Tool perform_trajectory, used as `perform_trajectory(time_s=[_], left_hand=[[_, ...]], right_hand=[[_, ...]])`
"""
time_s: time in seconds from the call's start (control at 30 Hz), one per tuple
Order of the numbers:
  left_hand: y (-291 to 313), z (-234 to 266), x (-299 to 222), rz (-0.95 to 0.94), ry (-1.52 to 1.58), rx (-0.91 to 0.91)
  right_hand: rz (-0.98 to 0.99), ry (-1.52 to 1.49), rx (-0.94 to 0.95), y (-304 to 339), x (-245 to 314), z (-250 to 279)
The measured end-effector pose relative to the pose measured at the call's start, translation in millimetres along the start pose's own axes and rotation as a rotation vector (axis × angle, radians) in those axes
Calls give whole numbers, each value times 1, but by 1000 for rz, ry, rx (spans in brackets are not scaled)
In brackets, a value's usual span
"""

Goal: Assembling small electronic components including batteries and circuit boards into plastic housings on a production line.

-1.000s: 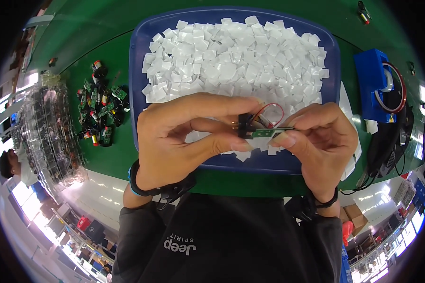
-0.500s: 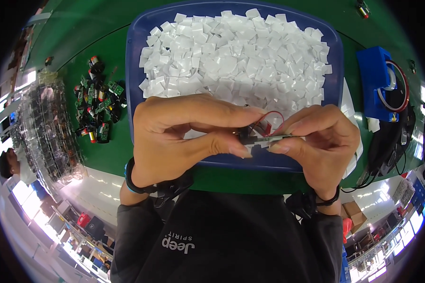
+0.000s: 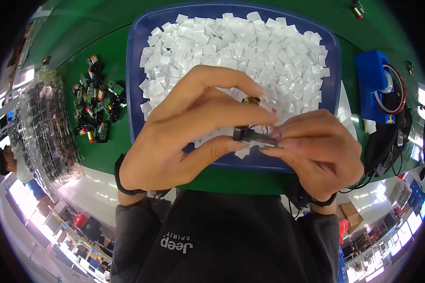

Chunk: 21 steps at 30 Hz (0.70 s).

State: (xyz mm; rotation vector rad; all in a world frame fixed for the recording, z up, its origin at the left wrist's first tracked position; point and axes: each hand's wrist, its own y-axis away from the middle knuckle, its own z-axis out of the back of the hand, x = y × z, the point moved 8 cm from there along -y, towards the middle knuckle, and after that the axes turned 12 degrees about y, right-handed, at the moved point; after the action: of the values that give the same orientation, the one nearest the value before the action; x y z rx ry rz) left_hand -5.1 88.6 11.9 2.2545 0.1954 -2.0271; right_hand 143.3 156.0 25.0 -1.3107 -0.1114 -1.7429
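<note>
Both hands hold a small electronic assembly between them, over the near side of a blue tray. It has a black body, a thin board edge and fine wires. My left hand pinches its left end with thumb and fingers, the index finger arched over the top. A small brass-coloured part shows beneath that index finger; whether it joins the assembly I cannot tell. My right hand grips the right end between thumb and fingertips, covering part of the wires. Many white square pieces fill the tray.
On the green table, left of the tray, lies a pile of similar board assemblies. Clear plastic trays stack farther left. To the right stand a blue tape dispenser and black cables. One loose part lies far right.
My left hand has opened its fingers wider, the index lifting up and away. My right fingers have closed over the red wire loop that stood up before. The assembly stays in about the same place.
</note>
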Motion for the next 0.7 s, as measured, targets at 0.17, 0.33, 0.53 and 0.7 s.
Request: perform_trajectory(time_s=[0.17, 0.33, 0.53, 0.7], left_hand=[[8, -10, -5, -309, -150, 132], [10, -11, -14, -344, -265, 124], [9, 13, 3, 85, 207, -56], [16, 1, 28, 529, 436, 22]], right_hand=[[-57, -46, 1, 4, -1, 3], [-215, -41, -54, 4, -11, 0], [52, 50, -75, 2, 4, 9], [153, 158, -10, -1, 11, 3]])
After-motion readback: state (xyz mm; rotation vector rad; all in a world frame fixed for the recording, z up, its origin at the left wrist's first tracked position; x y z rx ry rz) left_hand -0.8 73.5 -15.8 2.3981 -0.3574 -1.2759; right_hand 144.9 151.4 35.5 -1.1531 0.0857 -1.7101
